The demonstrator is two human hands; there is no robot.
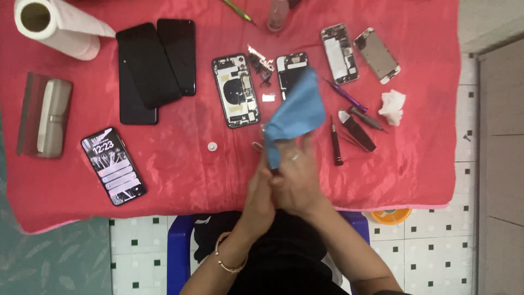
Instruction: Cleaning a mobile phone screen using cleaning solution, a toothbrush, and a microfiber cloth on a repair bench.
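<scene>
My left hand [259,192], with a bracelet on its wrist, and my right hand [299,177], with a ring, are pressed together at the near edge of the red table cover [180,180]. Both grip the lower end of a blue cloth [295,112]. The cloth fans up and away from me and covers the lower part of an opened phone body [289,65]. Whether something is wrapped inside the cloth is hidden. Just left of the cloth lies another opened phone body [236,90], its insides showing.
Black phones [150,65] are stacked far left, and a phone with a lit screen [113,165] lies near left. Right of my hands: screwdriver [335,143], black tools [357,130], purple tool [347,97], tissue [393,106], two stripped phone parts [339,53]. Also present: paper roll [54,24], grey case [48,116].
</scene>
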